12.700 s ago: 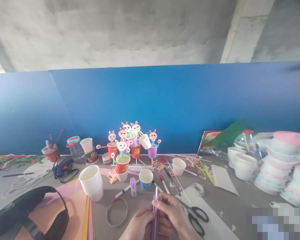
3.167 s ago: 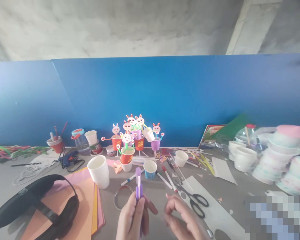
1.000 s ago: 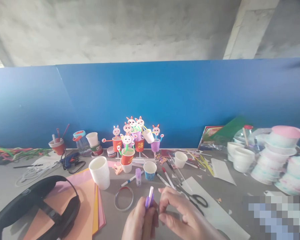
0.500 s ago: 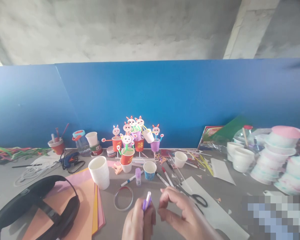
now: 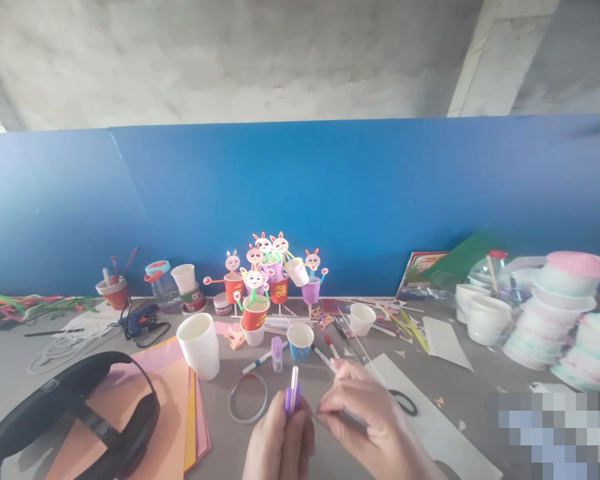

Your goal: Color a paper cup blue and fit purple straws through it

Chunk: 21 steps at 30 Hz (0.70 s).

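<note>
Low in the middle of the view, my left hand (image 5: 280, 443) is closed round a thin white stick wrapped in purple paper (image 5: 293, 392), which points upward out of the fist. My right hand (image 5: 367, 427) sits just to its right, thumb and fingers pinched together close to the stick's base; what they pinch is too small to make out. A small purple glue stick (image 5: 277, 353) stands on the grey table (image 5: 473, 393) just beyond the hands, beside a blue-patterned paper cup (image 5: 300, 341).
Black scissors (image 5: 405, 402) lie on white paper right of my hands. A tape ring (image 5: 248, 406), a stack of white cups (image 5: 199, 346), coloured paper sheets (image 5: 175, 400) and a black headset (image 5: 65, 413) lie left. Bunny cup figures (image 5: 265, 280) stand by the blue wall; stacked bowls (image 5: 555, 320) fill the right.
My right hand has closed in from open fingers to a pinch beside the stick. The stick has straightened upright in my left fist. The glue stick went from my hand to the table earlier.
</note>
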Available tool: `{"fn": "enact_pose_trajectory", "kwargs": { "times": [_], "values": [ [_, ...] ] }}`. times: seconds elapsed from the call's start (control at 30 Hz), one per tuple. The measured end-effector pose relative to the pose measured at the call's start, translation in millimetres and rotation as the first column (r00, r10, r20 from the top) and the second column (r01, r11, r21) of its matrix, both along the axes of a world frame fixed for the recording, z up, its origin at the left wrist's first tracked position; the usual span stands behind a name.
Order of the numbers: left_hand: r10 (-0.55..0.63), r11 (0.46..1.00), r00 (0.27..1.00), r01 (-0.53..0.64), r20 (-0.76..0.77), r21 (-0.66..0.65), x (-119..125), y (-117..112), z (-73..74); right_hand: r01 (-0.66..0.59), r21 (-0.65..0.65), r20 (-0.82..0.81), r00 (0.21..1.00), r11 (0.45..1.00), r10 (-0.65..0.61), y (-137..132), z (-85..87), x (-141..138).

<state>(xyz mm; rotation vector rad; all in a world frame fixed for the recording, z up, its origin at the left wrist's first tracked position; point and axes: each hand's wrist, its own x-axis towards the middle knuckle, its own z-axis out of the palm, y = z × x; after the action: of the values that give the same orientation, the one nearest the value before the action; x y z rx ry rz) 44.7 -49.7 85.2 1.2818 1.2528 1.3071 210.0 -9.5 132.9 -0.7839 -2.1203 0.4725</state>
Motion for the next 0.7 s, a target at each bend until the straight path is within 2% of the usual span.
{"fn": "enact_pose_trajectory", "kwargs": {
  "times": [0.1,0.23,0.37,0.5,0.7],
  "values": [
    [-0.092,0.992,0.984,0.104,0.151,-0.072,0,2,9.6,-0.02,0.008,0.055,0.998,1.0,0.02,0,10.1,2],
    [-0.113,0.976,0.949,0.162,0.294,-0.147,0,3,15.4,-0.048,0.012,0.112,0.993,0.999,0.046,0,22.8,3],
    [-0.128,0.971,0.934,0.187,0.333,-0.15,-1,1,18.8,-0.097,0.074,0.184,0.979,0.993,0.082,0,30.8,5],
    [-0.092,0.968,0.932,0.166,0.349,-0.189,-1,1,20.8,-0.143,0.11,0.229,0.967,0.984,0.114,-2,39.0,5],
    [-0.072,0.983,0.961,0.114,0.266,-0.145,-2,3,15.8,-0.277,0.088,0.122,0.956,0.957,0.266,-1,42.3,0]
  ]
}}
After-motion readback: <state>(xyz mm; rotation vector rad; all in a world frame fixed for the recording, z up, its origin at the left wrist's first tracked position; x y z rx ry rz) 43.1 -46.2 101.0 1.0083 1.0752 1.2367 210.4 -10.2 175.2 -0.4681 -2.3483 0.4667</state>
